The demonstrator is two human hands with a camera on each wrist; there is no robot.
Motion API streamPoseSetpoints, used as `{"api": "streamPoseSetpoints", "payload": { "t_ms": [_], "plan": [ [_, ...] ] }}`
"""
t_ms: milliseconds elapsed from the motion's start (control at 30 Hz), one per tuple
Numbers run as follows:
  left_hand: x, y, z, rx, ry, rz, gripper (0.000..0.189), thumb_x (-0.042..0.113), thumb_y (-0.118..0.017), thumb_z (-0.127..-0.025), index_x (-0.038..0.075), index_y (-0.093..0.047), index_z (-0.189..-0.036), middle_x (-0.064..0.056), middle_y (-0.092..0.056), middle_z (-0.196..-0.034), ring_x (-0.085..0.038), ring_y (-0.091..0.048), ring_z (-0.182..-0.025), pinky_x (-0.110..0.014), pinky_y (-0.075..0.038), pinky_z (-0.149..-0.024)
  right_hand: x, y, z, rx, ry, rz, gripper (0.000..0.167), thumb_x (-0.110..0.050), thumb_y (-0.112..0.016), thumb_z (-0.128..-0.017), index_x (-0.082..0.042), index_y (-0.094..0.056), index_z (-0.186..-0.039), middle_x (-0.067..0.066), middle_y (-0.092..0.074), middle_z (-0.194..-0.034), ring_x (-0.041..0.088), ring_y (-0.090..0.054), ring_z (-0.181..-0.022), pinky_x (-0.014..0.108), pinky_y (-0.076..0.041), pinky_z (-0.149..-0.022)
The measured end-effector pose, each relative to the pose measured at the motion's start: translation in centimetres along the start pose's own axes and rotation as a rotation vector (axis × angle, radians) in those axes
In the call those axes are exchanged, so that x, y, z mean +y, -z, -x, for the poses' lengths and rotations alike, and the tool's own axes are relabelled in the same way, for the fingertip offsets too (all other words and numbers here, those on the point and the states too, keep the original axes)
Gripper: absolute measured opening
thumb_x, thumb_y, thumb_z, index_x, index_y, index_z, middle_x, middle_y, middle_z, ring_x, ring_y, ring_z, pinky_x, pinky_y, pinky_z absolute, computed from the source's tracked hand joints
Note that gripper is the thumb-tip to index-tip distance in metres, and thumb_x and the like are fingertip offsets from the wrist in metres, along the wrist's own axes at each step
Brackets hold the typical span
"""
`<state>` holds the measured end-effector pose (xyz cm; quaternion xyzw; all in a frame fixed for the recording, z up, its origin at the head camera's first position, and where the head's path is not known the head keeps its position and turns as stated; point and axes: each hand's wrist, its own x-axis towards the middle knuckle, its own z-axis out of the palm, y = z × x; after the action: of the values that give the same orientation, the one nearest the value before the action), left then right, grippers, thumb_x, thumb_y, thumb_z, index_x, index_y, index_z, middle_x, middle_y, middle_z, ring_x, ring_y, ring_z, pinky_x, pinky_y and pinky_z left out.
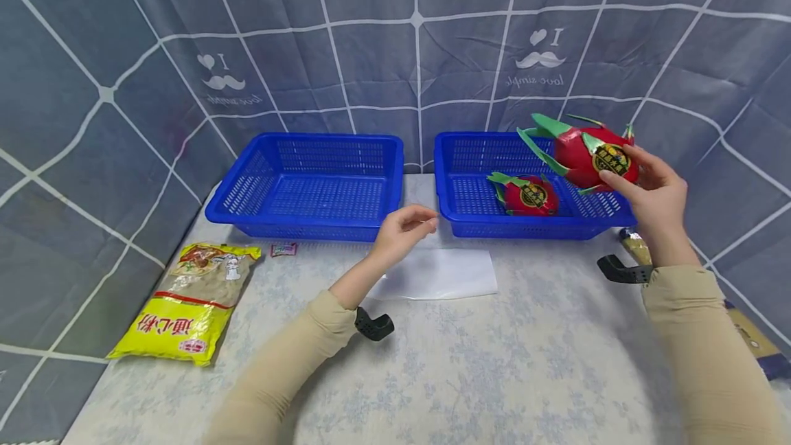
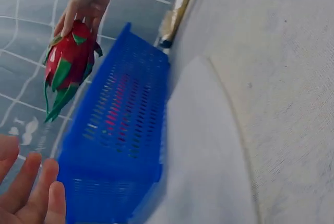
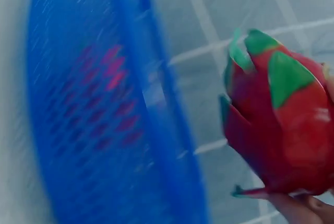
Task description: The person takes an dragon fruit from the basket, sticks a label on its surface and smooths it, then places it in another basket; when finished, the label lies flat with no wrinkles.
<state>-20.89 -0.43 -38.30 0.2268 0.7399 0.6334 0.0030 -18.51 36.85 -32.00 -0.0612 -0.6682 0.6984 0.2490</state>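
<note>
My right hand point(image 1: 658, 191) grips a red dragon fruit point(image 1: 581, 150) with green scales and a black-and-gold sticker. It holds the fruit above the right blue basket point(image 1: 507, 226), overlapping its right rear part in the head view. A second dragon fruit point(image 1: 528, 196) lies inside that basket. In the right wrist view the held dragon fruit point(image 3: 292, 125) is beside the basket wall. My left hand point(image 1: 402, 231) hovers between the two baskets with nothing in it, its fingers loosely bent. The left wrist view shows its fingers point(image 2: 36, 192) spread apart.
A left blue basket point(image 1: 324, 229) stands beside the right one. A yellow bag point(image 1: 191, 301) with printed characters lies at the left, near a small pink packet point(image 1: 283, 249). A white sheet point(image 1: 441, 275) lies in front of the baskets. A partly hidden package point(image 1: 635, 247) sits behind the right wrist.
</note>
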Motion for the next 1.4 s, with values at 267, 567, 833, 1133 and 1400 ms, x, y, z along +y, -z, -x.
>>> {"api": "streamPoseSetpoints", "payload": {
  "t_ms": [267, 567, 833, 1133, 1400],
  "plan": [
    [-2.7, -2.2, -1.2, 0.048, 0.104, 0.056, 0.029, 0.016, -0.063, -0.091, 0.003, -0.063, -0.117, -0.022, -0.067, -0.100, -0.028, -0.067, -0.080, -0.031, -0.053, -0.070, 4.2, 0.5, -1.6, 0.130, 0.017, 0.335, 0.051, -0.017, -0.076, -0.080, -0.021, -0.060, -0.128, -0.003, -0.040, -0.145, 0.011, -0.038, -0.130, 0.023, -0.036, -0.101],
    [-2.8, -3.3, -1.9, 0.137, 0.085, 0.166, 0.031, 0.008, -0.065, -0.089, -0.008, -0.062, -0.115, -0.022, -0.066, -0.102, -0.032, -0.067, -0.079, -0.050, -0.051, -0.078, 5.8, -1.2, -2.0, 0.146, 0.101, 0.673, 0.056, -0.034, -0.073, -0.082, -0.015, -0.056, -0.132, 0.005, -0.041, -0.144, 0.015, -0.033, -0.134, 0.034, -0.028, -0.108],
    [-0.1, -3.1, -0.9, 0.160, 0.066, 0.139, 0.027, 0.003, -0.063, -0.089, -0.011, -0.062, -0.111, -0.025, -0.066, -0.100, -0.034, -0.067, -0.079, -0.052, -0.051, -0.077, 5.5, -1.3, -2.2, -0.002, 0.076, 0.908, 0.066, -0.046, -0.061, -0.087, -0.009, -0.044, -0.138, 0.024, -0.050, -0.129, 0.042, -0.047, -0.112, 0.053, -0.035, -0.089],
    [-0.1, -2.9, -0.8, 0.152, 0.074, 0.137, 0.028, 0.004, -0.062, -0.090, -0.010, -0.061, -0.114, -0.026, -0.065, -0.101, -0.043, -0.063, -0.085, -0.052, -0.050, -0.079, 5.6, -1.5, -2.7, -0.285, 0.027, 1.049, 0.076, -0.048, -0.068, -0.081, 0.002, -0.038, -0.130, 0.032, -0.040, -0.118, 0.046, -0.040, -0.106, 0.060, -0.038, -0.082],
    [0.3, -3.0, -0.9, 0.159, 0.095, 0.110, 0.027, 0.005, -0.063, -0.089, -0.008, -0.063, -0.113, -0.024, -0.066, -0.100, -0.040, -0.064, -0.083, -0.048, -0.052, -0.076, 5.1, -1.7, -2.7, -0.322, -0.063, 1.101, 0.087, -0.055, -0.069, -0.077, 0.005, -0.033, -0.129, 0.034, -0.037, -0.117, 0.047, -0.040, -0.101, 0.060, -0.039, -0.078]
  ]
}}
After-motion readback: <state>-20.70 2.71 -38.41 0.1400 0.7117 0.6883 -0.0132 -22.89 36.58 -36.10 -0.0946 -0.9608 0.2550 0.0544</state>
